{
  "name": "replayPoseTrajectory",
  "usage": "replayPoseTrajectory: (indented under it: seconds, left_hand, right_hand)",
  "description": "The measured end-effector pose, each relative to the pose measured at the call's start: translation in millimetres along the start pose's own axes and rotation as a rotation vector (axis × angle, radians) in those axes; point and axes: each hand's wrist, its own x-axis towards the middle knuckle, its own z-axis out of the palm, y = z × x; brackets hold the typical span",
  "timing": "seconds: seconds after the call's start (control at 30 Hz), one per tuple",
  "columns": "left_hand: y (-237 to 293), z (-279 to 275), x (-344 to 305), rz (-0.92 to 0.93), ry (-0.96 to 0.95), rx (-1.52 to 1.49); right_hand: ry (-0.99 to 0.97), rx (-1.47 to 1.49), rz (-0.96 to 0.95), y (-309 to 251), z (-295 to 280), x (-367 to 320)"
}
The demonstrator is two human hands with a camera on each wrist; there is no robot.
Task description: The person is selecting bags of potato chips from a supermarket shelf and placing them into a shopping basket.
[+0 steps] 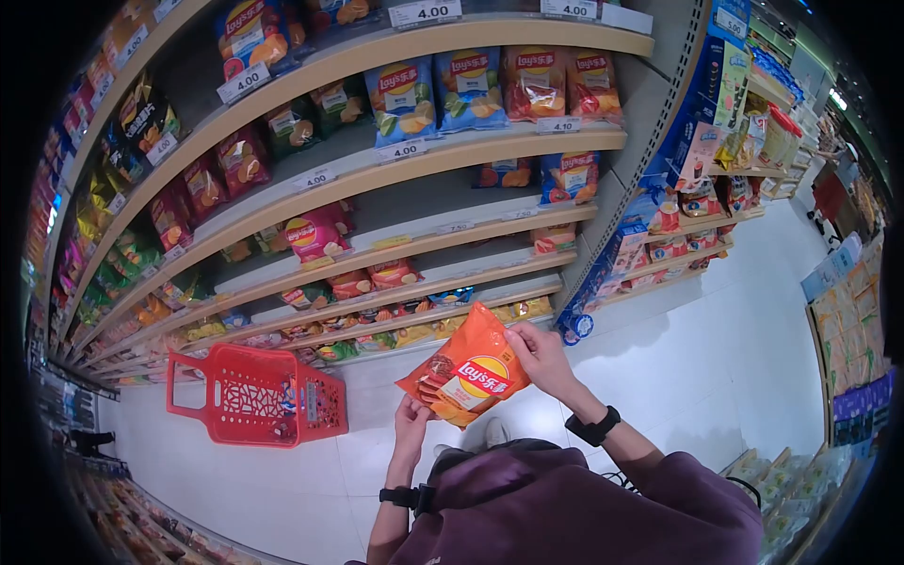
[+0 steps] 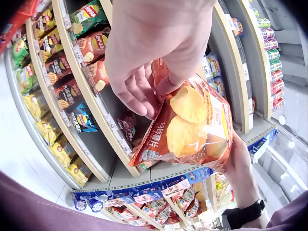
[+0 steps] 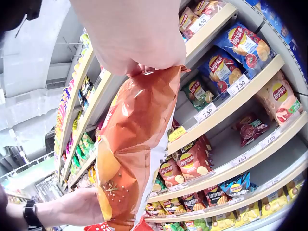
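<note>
An orange bag of Lay's potato chips (image 1: 476, 367) is held in front of the body, tilted, its printed front facing up in the head view. My right hand (image 1: 546, 360) pinches the bag's upper right edge, thumb on the front. At the lower left corner, my left hand (image 1: 411, 426) grips the bag's edge. The left wrist view shows the left thumb (image 2: 169, 85) on the bag, with the other fingers curled beside its seam. In the right wrist view the bag (image 3: 137, 144) hangs below the right hand (image 3: 139, 38), whose fingertips are mostly hidden.
A red shopping basket (image 1: 250, 395) with some packs in it stands on the white floor (image 1: 650, 367) at left. Chip shelves (image 1: 490, 141) with price tags curve across the front. A blue-edged side rack (image 1: 659, 226) stands right, and another display (image 1: 852, 330) lies farther right.
</note>
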Motion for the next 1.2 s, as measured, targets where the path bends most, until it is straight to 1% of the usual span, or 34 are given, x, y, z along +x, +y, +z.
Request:
replayPoseTrajectory:
  seconds: [0.07, 0.17, 0.3, 0.37, 0.4, 0.5, 0.53, 0.63, 0.67, 0.7, 0.77, 0.8, 0.9, 0.93, 1.03, 1.07, 1.17, 1.2]
  left_hand:
    - [4, 2, -2, -0.017, 0.006, 0.010]
    - [0, -2, -1, 0.012, 0.016, 0.039]
    - [-23, -26, 2, 0.106, 0.040, 0.095]
    - [-23, -27, 4, 0.140, 0.044, 0.088]
    - [-16, -25, 2, 0.142, 0.068, 0.100]
    - [-18, -32, 0, 0.100, 0.104, 0.114]
    - [-28, -47, 1, 0.004, 0.071, 0.147]
    - [-30, -50, -5, 0.109, 0.133, 0.251]
    - [-25, -51, -12, 0.065, 0.194, 0.357]
    - [-19, -50, -16, 0.146, 0.206, 0.471]
    - [-9, -45, -22, 0.313, 0.221, 0.691]
    - [-4, -43, -23, 0.320, 0.209, 0.715]
    - [12, -38, -25, 0.160, -0.034, 0.731]
    - [28, -20, -27, 0.230, -0.035, 0.766]
    - [25, -6, -21, 0.036, -0.153, 0.421]
    - [25, -2, -20, 0.015, -0.151, 0.392]
    - [28, 7, -21, -0.037, -0.128, 0.308]
    - [30, 10, -21, -0.051, -0.113, 0.285]
  right_hand:
    - [0.005, 0.007, -0.022, -3, 2, 2]
    - [-0.023, -0.067, -0.035, -12, 3, 3]
    - [0.040, -0.158, -0.133, -14, 12, -2]
    - [0.100, -0.158, -0.164, -6, 23, -5]
    - [0.078, -0.142, -0.140, -12, 26, -7]
    - [0.039, -0.186, -0.279, -10, 37, -11]
    - [0.019, -0.214, -0.308, -10, 40, -12]
    - [-0.044, -0.294, -0.430, -9, 50, -13]
    - [-0.059, -0.316, -0.482, -5, 56, -14]
    - [-0.075, -0.338, -0.537, -1, 62, -15]
    - [-0.130, -0.344, -0.551, 2, 72, -21]
    - [-0.144, -0.327, -0.557, 1, 75, -22]
    - [-0.172, -0.262, -0.540, 3, 87, -28]
    - [-0.176, -0.241, -0.520, 0, 89, -29]
    - [-0.181, -0.224, -0.496, -4, 91, -28]
    - [-0.182, -0.227, -0.495, -5, 90, -25]
    - [0.034, -0.256, -0.539, -8, 83, -13]
    - [-0.048, -0.312, -0.456, -6, 75, -12]
